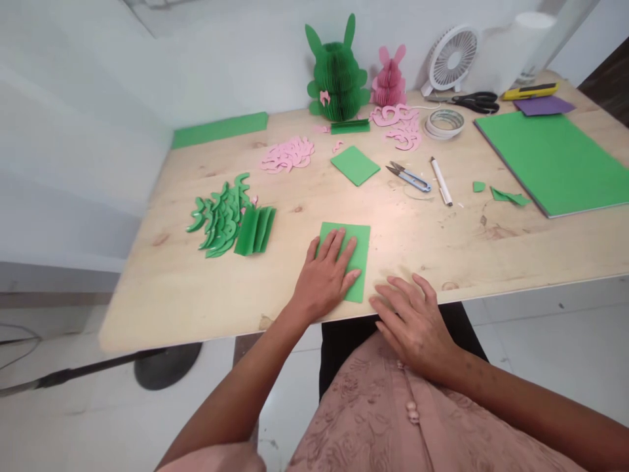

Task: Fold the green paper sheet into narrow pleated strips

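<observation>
Stretching out before you, the wooden table (295, 187) bears your left hand (322, 276) near its front edge, fingers slightly parted and laid flat, gripping nothing; your right hand (415, 322), loosely spread and empty, is just beside, at the edge. The green paper rectangle (362, 254) lies under your left fingers, its right side showing past their tips, and markings inside the tape roll (445, 134) are too small to read.

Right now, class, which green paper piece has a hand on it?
The rectangle by the near edge of the table: the left hand lies on it. No hand touches the others, including the square farther back.
</observation>
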Available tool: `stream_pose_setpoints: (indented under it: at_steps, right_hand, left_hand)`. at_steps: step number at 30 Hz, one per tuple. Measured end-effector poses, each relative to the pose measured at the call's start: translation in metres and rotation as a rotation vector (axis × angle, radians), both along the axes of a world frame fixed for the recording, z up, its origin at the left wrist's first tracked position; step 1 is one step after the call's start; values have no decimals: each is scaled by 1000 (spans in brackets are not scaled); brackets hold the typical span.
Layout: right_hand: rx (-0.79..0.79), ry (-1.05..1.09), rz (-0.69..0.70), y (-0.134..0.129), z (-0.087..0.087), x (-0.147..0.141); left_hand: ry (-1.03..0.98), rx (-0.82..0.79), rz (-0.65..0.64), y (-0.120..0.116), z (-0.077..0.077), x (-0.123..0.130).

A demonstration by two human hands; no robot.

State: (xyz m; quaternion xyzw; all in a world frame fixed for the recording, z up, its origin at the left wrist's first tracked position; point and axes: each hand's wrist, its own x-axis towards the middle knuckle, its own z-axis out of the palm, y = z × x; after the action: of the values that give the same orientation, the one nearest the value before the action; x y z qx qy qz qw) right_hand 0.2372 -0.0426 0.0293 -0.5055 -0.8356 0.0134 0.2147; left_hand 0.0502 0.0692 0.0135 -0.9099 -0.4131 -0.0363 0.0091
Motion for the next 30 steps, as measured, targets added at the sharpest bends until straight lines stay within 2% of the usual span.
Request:
stream_pose_setpoints:
  at_steps: [10,30]
  right_hand:
    - [21,-21,-10,3,-5,-2]
    - [46,-33,124,17,-8,15]
  left_hand:
    - [3,-7,-6,0,1,0]
    - [2,-2,-8,0,0,-1]
